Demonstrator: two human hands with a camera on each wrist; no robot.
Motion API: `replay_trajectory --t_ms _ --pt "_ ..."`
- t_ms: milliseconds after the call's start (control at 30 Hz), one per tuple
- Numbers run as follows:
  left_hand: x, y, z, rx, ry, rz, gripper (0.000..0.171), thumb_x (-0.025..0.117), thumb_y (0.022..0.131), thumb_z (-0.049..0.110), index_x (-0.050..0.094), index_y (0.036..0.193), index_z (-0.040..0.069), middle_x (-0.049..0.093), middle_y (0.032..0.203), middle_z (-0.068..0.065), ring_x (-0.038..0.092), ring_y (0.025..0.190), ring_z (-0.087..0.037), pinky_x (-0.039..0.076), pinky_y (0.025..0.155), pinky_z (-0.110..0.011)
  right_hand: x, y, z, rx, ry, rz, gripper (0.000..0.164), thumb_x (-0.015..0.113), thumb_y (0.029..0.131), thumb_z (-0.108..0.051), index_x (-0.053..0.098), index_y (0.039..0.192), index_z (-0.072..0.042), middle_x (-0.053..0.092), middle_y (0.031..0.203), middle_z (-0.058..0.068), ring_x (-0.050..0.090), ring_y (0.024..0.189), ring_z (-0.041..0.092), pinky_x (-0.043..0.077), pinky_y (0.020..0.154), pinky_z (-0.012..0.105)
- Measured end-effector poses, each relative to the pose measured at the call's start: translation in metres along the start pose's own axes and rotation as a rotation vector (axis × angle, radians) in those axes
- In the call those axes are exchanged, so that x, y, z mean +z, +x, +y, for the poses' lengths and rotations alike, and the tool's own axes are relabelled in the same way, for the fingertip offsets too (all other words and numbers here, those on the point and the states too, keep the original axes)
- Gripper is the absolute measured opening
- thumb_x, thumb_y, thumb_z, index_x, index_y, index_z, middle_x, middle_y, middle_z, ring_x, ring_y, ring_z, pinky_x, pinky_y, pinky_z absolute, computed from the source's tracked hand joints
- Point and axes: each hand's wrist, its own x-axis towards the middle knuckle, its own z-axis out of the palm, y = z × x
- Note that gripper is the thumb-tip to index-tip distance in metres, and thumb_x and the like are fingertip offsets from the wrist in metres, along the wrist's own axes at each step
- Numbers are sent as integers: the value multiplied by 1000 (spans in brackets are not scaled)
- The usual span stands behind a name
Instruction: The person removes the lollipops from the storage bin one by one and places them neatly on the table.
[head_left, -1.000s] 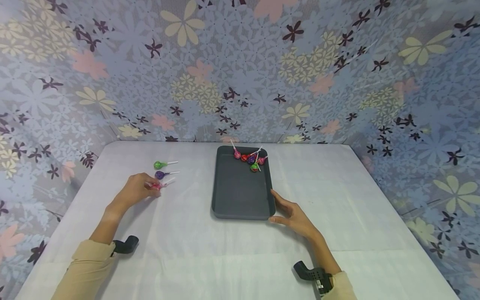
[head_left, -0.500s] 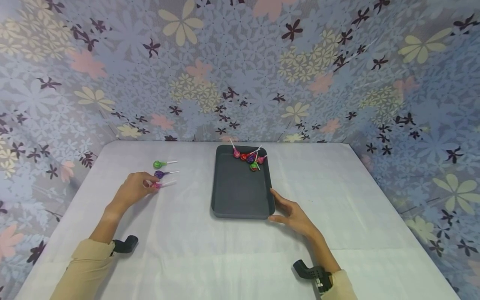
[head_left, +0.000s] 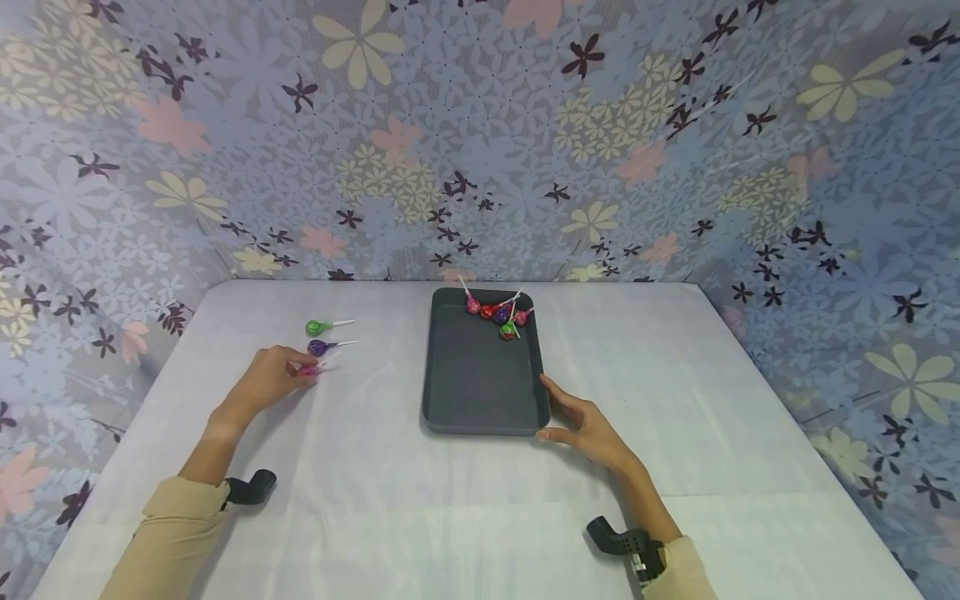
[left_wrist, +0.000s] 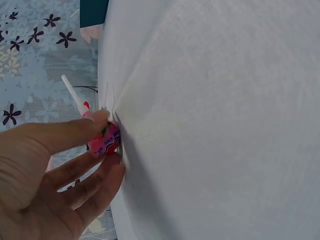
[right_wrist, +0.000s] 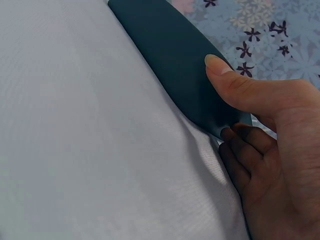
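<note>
L hand (head_left: 264,379) pinches pink lollipop (left_wrist: 106,143) at tbl (head_left: 375,483) L side, stick pointing R, slightly away. R hand (head_left: 588,433), thumb & fingers apart, grips tray (head_left: 483,383) corner; 5 pops (head_left: 502,315) at tray's far end.

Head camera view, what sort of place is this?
Probably a staged tabletop recording spot, though I can't tell in what building: a white-covered table, a floral-patterned backdrop behind and beside it, and black wrist-worn devices on the person.
</note>
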Motion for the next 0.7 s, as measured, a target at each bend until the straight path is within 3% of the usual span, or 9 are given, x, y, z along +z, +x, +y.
replay_trajectory --t_ms 167,467,700 --pt "-2 0 2 38 0 -29 24 70 86 3 71 109 -5 69 100 -25 62 80 -28 51 68 -35 0 0 0 9 2 1 88 77 83 -20 27 154 -9 22 161 10 24 147 31 26 108 7" --pt "-2 0 3 26 39 6 27 74 83 3 72 109 -4 67 101 -21 65 90 -35 55 77 -50 1 0 -1 18 5 2 88 78 83 -19 27 154 -9 23 161 9 25 147 31 27 107 7" --pt "-3 0 2 45 -5 -36 23 73 83 2 73 105 -5 69 103 -24 65 89 -35 55 74 -42 1 0 -1 28 -7 5 89 78 82 -21 27 154 -11 23 161 9 25 147 30 27 107 7"
